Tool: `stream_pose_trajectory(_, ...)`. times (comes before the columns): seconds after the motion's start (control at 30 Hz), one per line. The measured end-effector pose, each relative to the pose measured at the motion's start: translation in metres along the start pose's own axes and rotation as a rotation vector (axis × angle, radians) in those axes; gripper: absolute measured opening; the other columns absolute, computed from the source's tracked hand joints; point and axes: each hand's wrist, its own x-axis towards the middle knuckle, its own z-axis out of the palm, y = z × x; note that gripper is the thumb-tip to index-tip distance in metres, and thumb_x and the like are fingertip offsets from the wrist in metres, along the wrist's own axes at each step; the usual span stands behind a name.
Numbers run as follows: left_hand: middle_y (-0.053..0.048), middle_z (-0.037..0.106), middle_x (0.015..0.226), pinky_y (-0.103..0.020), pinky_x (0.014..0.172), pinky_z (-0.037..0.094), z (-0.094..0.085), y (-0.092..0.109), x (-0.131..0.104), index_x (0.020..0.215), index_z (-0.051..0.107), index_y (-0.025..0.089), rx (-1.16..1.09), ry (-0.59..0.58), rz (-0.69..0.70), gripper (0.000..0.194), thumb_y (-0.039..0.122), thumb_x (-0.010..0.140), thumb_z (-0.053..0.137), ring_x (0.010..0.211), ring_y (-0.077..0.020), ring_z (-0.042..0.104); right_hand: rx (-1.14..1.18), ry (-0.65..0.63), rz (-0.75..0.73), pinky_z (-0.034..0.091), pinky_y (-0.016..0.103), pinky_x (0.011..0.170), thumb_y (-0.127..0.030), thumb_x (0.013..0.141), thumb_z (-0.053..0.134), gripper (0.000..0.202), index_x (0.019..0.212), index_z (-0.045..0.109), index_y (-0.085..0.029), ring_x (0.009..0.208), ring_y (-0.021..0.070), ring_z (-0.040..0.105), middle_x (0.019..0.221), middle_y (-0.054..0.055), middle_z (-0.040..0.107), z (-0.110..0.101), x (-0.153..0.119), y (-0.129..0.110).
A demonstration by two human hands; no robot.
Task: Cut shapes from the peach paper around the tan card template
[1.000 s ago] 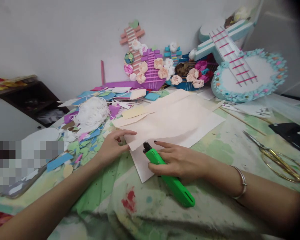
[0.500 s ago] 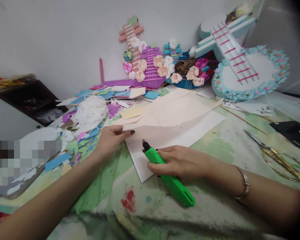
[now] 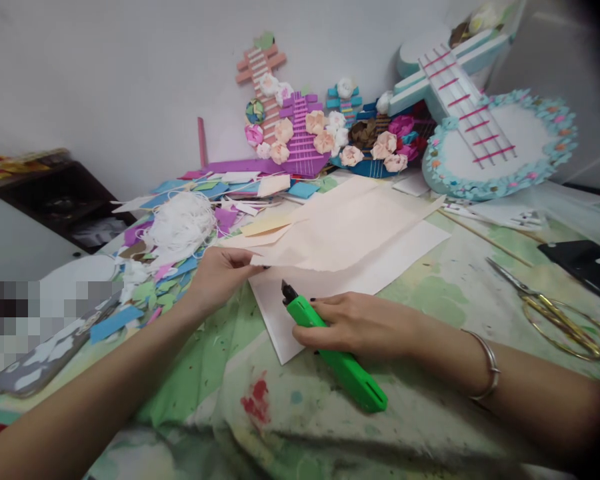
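Note:
Between the thumb and fingers of my left hand (image 3: 225, 275) is the near left corner of a cream paper sheet (image 3: 350, 217), its front edge lifted and uneven. Beneath it lies a white sheet (image 3: 405, 257) on the table. My right hand (image 3: 355, 325) is wrapped round a green utility knife (image 3: 353, 380) with its short blade out. The blade tip points up and left, just short of the cream sheet's front edge and over the white sheet. My right hand rests low, near the white sheet's front edge.
Gold-handled scissors (image 3: 560, 320) and a thin wooden stick (image 3: 485, 237) lie at the right. Left are white string (image 3: 180, 223), paper scraps (image 3: 165, 293) and a grey patterned phone case (image 3: 55, 353). A blue paper-flowered guitar model (image 3: 505, 133) leans at the back right.
My left hand has brought the cream sheet's corner slightly right, and its thumb is now mostly under the paper. My right hand and the knife have barely moved.

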Motion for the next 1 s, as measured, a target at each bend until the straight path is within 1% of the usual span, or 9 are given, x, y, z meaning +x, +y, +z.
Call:
stream_pose_trajectory(0.27,-0.006,0.075,0.080,-0.029,0.058,0.053,0.001,0.006,0.001,0.077,0.079,0.022,0.054,-0.068,0.030,0.021,0.031,0.058,0.076,0.073,-0.0271,0.068,-0.004,-0.028,0.011,0.038,0.024,0.064,-0.021,0.097,0.041,0.016,0.107,0.054,-0.020,0.075,0.0122,0.048,0.092,0.002,0.053,0.000,0.001,0.000)
stream_pose_trajectory(0.5,-0.007,0.075,0.081,-0.032,0.063,0.054,0.000,0.005,0.002,0.074,0.078,0.020,0.047,-0.082,0.036,0.018,0.028,0.058,0.074,0.076,-0.0282,0.068,-0.007,-0.020,0.016,0.037,0.024,0.062,-0.021,0.096,0.042,0.015,0.107,0.053,-0.020,0.074,0.0118,0.048,0.091,0.001,0.054,0.001,0.000,0.001)
stream_pose_trajectory(0.57,-0.007,0.075,0.091,-0.033,0.070,0.055,0.002,0.002,0.003,0.083,0.078,0.019,0.022,-0.083,0.045,0.029,0.028,0.056,0.078,0.086,-0.0298,0.067,-0.011,-0.014,0.013,0.037,0.024,0.063,-0.021,0.096,0.043,0.015,0.107,0.053,-0.020,0.074,0.0120,0.048,0.092,0.002,0.055,0.001,0.000,0.001)
stream_pose_trajectory(0.63,-0.007,0.072,0.106,-0.034,0.078,0.054,0.007,-0.002,0.002,0.101,0.074,0.020,-0.016,-0.086,0.052,0.049,0.029,0.053,0.081,0.098,-0.0303,0.065,-0.017,-0.010,0.009,0.037,0.024,0.063,-0.021,0.097,0.042,0.015,0.107,0.053,-0.020,0.074,0.0121,0.048,0.092,0.002,0.056,0.000,0.000,0.000)
stream_pose_trajectory(0.7,-0.007,0.068,0.116,-0.034,0.081,0.054,0.012,-0.005,0.000,0.115,0.068,0.022,-0.050,-0.085,0.046,0.064,0.029,0.053,0.082,0.102,-0.0293,0.064,-0.023,-0.011,0.011,0.036,0.024,0.063,-0.020,0.097,0.042,0.016,0.107,0.053,-0.020,0.074,0.0122,0.047,0.092,0.003,0.056,-0.001,0.000,0.000)
stream_pose_trajectory(0.73,-0.007,0.068,0.116,-0.033,0.080,0.054,0.015,-0.006,0.000,0.118,0.067,0.022,-0.063,-0.078,0.037,0.065,0.030,0.055,0.082,0.101,-0.0288,0.065,-0.026,-0.015,0.014,0.036,0.024,0.063,-0.020,0.097,0.042,0.016,0.107,0.053,-0.020,0.074,0.0123,0.048,0.093,0.003,0.057,-0.001,0.000,0.000)
stream_pose_trajectory(0.8,-0.008,0.072,0.107,-0.032,0.073,0.056,0.019,-0.006,0.000,0.111,0.071,0.020,-0.078,-0.049,0.007,0.055,0.029,0.058,0.080,0.094,-0.0286,0.067,-0.025,-0.023,0.019,0.035,0.024,0.062,-0.020,0.097,0.042,0.015,0.107,0.053,-0.020,0.074,0.0125,0.048,0.093,0.004,0.057,-0.001,0.000,0.000)
stream_pose_trajectory(0.9,-0.009,0.075,0.089,-0.029,0.062,0.055,0.022,-0.002,0.002,0.087,0.077,0.015,-0.083,0.002,-0.035,0.029,0.032,0.064,0.076,0.081,-0.0275,0.069,-0.018,-0.030,0.015,0.036,0.024,0.063,-0.019,0.097,0.041,0.015,0.107,0.052,-0.021,0.075,0.0126,0.049,0.092,0.003,0.056,0.000,0.000,0.000)
stream_pose_trajectory(1.0,-0.008,0.075,0.079,-0.027,0.058,0.054,0.022,0.003,0.004,0.081,0.077,0.014,-0.082,0.023,-0.057,0.027,0.037,0.067,0.074,0.072,-0.0243,0.069,-0.010,-0.024,0.009,0.037,0.024,0.064,-0.018,0.097,0.041,0.015,0.106,0.052,-0.020,0.074,0.0128,0.049,0.090,0.004,0.056,0.001,0.000,0.001)
